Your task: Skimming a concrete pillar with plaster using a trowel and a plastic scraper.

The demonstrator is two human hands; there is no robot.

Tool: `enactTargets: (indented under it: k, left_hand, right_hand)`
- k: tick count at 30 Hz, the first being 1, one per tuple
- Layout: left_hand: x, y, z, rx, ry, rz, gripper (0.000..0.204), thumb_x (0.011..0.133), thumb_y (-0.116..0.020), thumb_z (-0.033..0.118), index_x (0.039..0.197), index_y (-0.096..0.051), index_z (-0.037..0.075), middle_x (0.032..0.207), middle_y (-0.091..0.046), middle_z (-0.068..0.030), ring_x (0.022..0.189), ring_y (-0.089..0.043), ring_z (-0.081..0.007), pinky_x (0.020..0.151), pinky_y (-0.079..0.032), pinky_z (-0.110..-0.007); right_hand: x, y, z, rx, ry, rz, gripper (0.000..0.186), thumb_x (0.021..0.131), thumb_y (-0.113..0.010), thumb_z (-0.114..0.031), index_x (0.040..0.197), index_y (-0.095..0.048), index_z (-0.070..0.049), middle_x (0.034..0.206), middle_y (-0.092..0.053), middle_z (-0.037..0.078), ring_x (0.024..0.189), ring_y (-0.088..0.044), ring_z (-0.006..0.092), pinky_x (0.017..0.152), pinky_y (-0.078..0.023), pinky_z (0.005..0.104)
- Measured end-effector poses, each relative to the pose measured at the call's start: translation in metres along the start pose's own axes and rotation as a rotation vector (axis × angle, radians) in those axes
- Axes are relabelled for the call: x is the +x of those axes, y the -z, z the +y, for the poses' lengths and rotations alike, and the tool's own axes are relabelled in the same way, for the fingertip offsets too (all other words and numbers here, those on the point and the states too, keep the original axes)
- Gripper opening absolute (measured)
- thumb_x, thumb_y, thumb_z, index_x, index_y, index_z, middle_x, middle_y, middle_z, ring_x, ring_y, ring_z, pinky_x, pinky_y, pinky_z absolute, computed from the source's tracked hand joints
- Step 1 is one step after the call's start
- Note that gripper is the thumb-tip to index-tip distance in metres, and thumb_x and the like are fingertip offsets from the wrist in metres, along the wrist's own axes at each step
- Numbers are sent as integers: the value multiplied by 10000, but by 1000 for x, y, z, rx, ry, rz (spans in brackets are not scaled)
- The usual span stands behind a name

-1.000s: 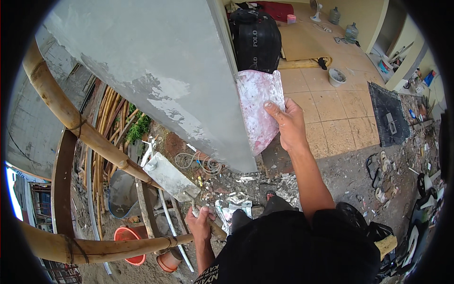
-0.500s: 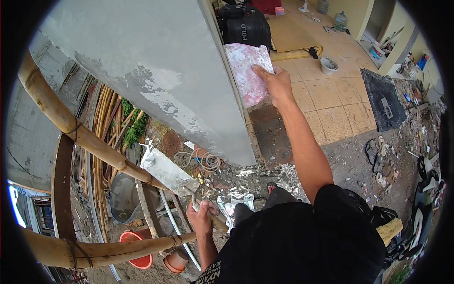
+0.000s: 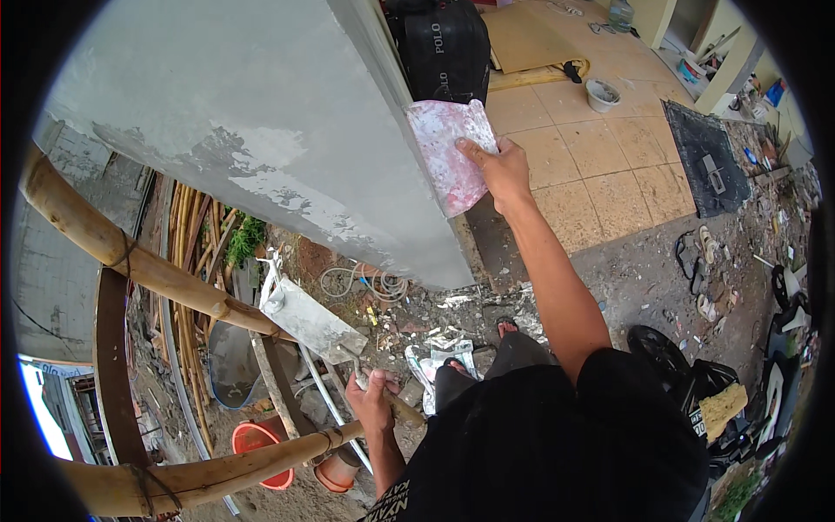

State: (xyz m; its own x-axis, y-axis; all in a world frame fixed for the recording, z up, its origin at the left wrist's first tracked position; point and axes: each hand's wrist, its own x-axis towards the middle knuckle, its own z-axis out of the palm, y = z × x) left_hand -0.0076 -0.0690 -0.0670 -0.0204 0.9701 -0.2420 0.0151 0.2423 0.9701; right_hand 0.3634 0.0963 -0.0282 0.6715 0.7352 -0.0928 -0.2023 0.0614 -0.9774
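Observation:
My right hand (image 3: pixel 502 172) grips a thin, flat sheet (image 3: pixel 445 152), white with pink smears, its thumb on top. The sheet's left edge meets the corner of a grey plastered wall (image 3: pixel 270 104), which has paler rough patches low down. Lower left, my left hand (image 3: pixel 372 400) is closed round the handle of a rectangular metal trowel (image 3: pixel 317 324). A lump of whitish paste (image 3: pixel 273 297) sits at the trowel's far end. The trowel is held beside the bamboo scaffold pole (image 3: pixel 187 283).
A second bamboo pole (image 3: pixel 217 472) crosses the lower left, above an orange bucket (image 3: pixel 261 448). Black bags (image 3: pixel 444 52) and a small basin (image 3: pixel 602 96) stand on the tiled floor (image 3: pixel 583 204). At the right lie sandals (image 3: pixel 696 261) and a motorcycle (image 3: pixel 774 391).
My right hand has drawn the sheet down along the wall's corner, nearer to me. The view has shifted a little. My left hand still holds the trowel in much the same place.

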Motion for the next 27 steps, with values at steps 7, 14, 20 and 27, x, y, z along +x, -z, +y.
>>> enactTargets:
  k: [7, 14, 20, 27]
  left_hand:
    - [4, 8, 0, 4, 8, -4, 269, 884, -689, 243, 923, -569, 5, 729, -633, -82, 538, -571, -148, 508, -456, -260]
    - [6, 7, -1, 49, 24, 9, 273, 886, -686, 251, 928, -572, 6, 730, -630, -80, 550, -575, -147, 519, -457, -258]
    - [4, 2, 2, 67, 41, -1, 268, 882, -688, 243, 918, -573, 4, 729, -631, -75, 547, -574, -143, 517, -457, -259]
    - [-7, 16, 3, 121, 52, 85, 326, 868, -710, 293, 920, -585, -3, 724, -638, -69, 547, -579, -136, 525, -467, -260]
  right_hand:
    - [-35, 25, 6, 146, -37, -57, 381, 764, -802, -176, 972, -621, 87, 903, -687, 133, 743, -648, 147, 654, -526, 281]
    - [-73, 34, 40, 46, -125, -36, 320, 766, -793, -184, 920, -646, 55, 854, -688, 114, 745, -629, 120, 645, -513, 288]
    - [12, 26, 63, 83, -104, -27, 320, 784, -785, -157, 979, -635, 47, 891, -687, 102, 779, -652, 150, 682, -522, 291]
    - [7, 8, 10, 569, 122, -557, 317, 780, -789, -109, 1012, -604, 1, 951, -657, 32, 830, -598, 82, 743, -491, 243]
